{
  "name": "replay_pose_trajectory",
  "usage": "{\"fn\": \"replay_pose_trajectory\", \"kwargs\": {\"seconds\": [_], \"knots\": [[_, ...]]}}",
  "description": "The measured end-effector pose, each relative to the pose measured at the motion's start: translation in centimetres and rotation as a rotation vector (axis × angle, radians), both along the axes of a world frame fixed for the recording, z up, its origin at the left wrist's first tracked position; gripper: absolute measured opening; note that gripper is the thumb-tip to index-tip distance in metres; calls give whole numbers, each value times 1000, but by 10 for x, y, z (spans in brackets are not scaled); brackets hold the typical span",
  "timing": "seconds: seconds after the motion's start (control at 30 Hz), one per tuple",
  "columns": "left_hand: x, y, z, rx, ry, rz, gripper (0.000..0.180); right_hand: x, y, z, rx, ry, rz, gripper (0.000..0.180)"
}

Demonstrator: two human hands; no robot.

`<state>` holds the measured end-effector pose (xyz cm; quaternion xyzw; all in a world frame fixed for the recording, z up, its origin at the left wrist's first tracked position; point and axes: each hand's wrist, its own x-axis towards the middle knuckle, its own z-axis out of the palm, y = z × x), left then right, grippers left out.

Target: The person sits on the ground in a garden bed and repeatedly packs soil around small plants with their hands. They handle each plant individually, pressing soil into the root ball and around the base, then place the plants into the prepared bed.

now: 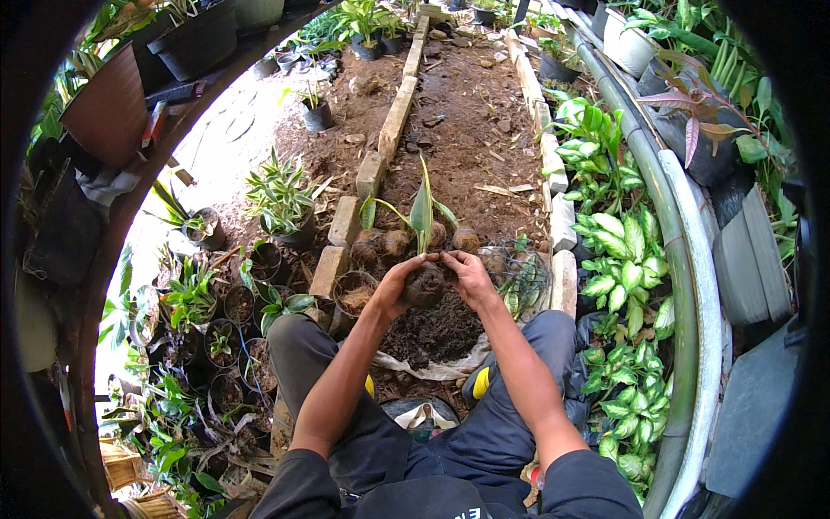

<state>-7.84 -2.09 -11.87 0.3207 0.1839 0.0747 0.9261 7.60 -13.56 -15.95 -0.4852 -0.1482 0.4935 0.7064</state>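
Note:
Between my hands is an upright plant with long, stiff green leaves. Its base is a round, dark root ball or small pot; which of these I cannot tell. My left hand is closed round the left side of that base. On the opposite side, the fingers of my right hand are bent against its upper edge. Just below lies a heap of dark, crumbly soil on a pale sack. Several round brown root balls sit in a row just beyond my hands.
Brick edging borders the bare soil bed ahead. Potted plants crowd the left, including a striped one. An open pot stands beside my left knee. Variegated plants and a bamboo rail line the right.

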Motion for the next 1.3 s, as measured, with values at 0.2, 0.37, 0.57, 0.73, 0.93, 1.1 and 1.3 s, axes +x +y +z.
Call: {"fn": "replay_pose_trajectory", "kwargs": {"seconds": [0.2,0.37,0.57,0.73,0.93,1.1,1.3], "knots": [[1,-3,-2,5,33,12,39,-2,3,-4,-38,-124,-54,24],[3,2,0,-96,-13,49,35,-3,-3,15,-90,11,83,21],[-1,3,6,-94,-31,34,37,2,-2,13,-75,-54,74,28],[-2,7,11,-127,-36,44,42,5,-2,8,-35,-143,26,29],[-3,10,8,-63,-36,11,46,3,-1,15,-130,-102,-6,28],[-4,9,8,-49,-6,25,47,-1,-3,24,-43,-12,41,27],[-4,7,11,-58,-6,37,47,-2,-4,26,-34,-8,50,27]]}}
